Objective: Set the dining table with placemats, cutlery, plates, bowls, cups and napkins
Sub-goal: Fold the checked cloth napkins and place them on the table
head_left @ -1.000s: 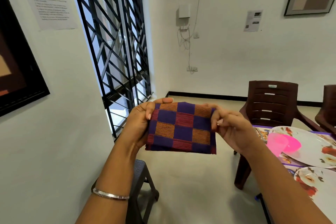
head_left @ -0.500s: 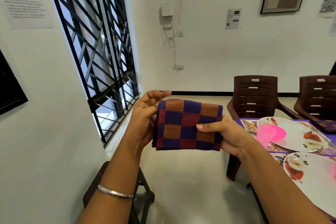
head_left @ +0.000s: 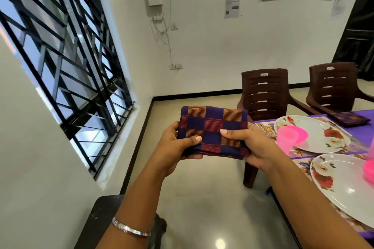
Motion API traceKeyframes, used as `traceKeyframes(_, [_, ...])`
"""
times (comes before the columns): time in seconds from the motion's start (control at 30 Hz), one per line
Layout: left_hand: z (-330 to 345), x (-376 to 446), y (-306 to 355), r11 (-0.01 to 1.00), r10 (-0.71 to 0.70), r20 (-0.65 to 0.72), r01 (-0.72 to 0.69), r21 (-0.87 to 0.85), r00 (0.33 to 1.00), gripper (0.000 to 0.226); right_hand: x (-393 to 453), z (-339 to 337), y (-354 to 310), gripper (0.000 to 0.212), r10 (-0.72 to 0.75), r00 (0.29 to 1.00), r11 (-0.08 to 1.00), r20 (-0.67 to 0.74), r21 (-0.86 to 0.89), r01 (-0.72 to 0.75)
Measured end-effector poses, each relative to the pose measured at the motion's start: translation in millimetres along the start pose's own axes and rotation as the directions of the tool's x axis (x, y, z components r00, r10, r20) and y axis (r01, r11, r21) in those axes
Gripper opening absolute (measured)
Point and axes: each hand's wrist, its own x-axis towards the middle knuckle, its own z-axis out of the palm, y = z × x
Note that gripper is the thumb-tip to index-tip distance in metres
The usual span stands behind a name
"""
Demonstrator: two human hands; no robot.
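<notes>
A folded checked napkin (head_left: 212,127), purple with red and orange squares, is held flat in front of me above the floor. My left hand (head_left: 174,147) grips its left end, thumb on top. My right hand (head_left: 251,145) grips its right end, thumb pressed on the cloth. At the right, the table (head_left: 364,115) under a purple cover carries a floral plate (head_left: 319,139) with a pink bowl (head_left: 297,132) and pink cup (head_left: 284,141), a nearer floral plate (head_left: 344,184), and another folded napkin (head_left: 352,119).
Two brown plastic chairs (head_left: 265,95) (head_left: 334,87) stand along the table's far side. A dark stool (head_left: 105,218) sits below my left arm by the wall. A barred window (head_left: 66,62) fills the left wall. Bare floor (head_left: 202,198) lies between me and the table.
Both hands settled on the napkin's ends with thumbs on top, and lowered it flatter. My view swung right and down, showing more of the table and a second chair.
</notes>
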Motion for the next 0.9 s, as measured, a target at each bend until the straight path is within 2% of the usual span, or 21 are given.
traceKeyframes(0.13, [2.9,70.9,-11.0,0.999,0.015,-0.004,-0.015,-0.039,1.000,0.046,56.0,-23.9,3.7,0.047,0.072,0.994,0.990,0.076,0.114,-0.081])
traceKeyframes(0.3, [7.5,178.4,-6.3,1.000,0.008,0.054,-0.007,-0.027,0.999,0.049,142.4,-57.4,-16.7,0.043,0.131,0.988,0.988,0.077,0.073,-0.136])
traceKeyframes(0.43, [8.6,264.2,3.5,1.000,0.011,0.088,-0.011,0.000,0.996,0.054,215.7,-79.3,-46.3,0.033,0.100,0.994,0.994,0.037,0.032,-0.102])
traceKeyframes(0.5, [10.0,299.9,2.0,0.999,0.028,0.053,-0.028,-0.019,0.998,0.053,249.3,-86.3,-56.5,0.032,0.077,0.996,0.997,0.048,0.011,-0.077])
traceKeyframes(0.6, [9.8,344.2,-9.9,1.000,0.009,-0.029,-0.009,-0.016,1.000,0.045,295.2,-92.0,-59.8,0.032,0.083,0.997,0.996,-0.008,0.016,-0.082])
traceKeyframes(0.73, [1.9,444.3,-15.4,1.000,-0.002,-0.099,0.004,0.019,0.995,0.031,387.9,-105.3,-68.3,0.027,0.052,0.997,0.999,-0.061,-0.010,-0.053])
traceKeyframes(0.8, [-4.9,494.9,-16.3,1.000,0.004,-0.122,-0.003,0.014,0.993,0.032,436.1,-110.0,-72.8,0.023,0.019,0.997,0.999,-0.081,-0.034,-0.022])
traceKeyframes(0.9, [-25.5,572.7,-19.2,1.000,0.010,-0.130,-0.012,-0.016,0.991,0.032,517.4,-119.6,-74.9,0.033,-0.050,0.991,0.996,-0.127,-0.080,0.040])
